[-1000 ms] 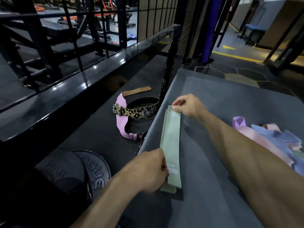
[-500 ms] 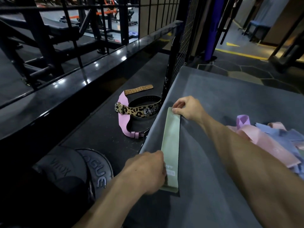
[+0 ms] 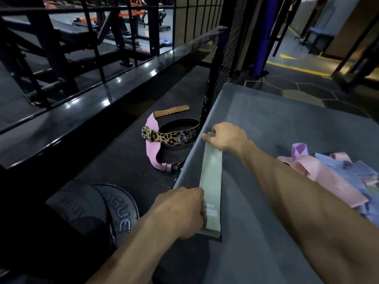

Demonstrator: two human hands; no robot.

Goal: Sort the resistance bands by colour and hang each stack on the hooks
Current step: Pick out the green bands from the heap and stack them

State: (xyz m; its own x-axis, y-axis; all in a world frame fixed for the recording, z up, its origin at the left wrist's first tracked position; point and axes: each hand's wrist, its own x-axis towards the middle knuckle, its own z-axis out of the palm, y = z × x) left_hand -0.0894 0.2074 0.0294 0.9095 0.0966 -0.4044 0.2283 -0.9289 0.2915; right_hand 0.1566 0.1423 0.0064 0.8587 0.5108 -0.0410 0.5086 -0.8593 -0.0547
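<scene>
Two hands pinch green band stack point(image 3: 211, 181): left hand point(image 3: 180, 210) near end, right hand point(image 3: 227, 137) far end

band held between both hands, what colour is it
Pale green band, seen in the head view, the only one.

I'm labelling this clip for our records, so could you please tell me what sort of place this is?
Most likely a gym. A black weight plate lies by the grey surface, lifting belts, one of them the leopard-print belt, rest on the ledge beside it, and orange-framed exercise machines stand beyond the railing.
</scene>
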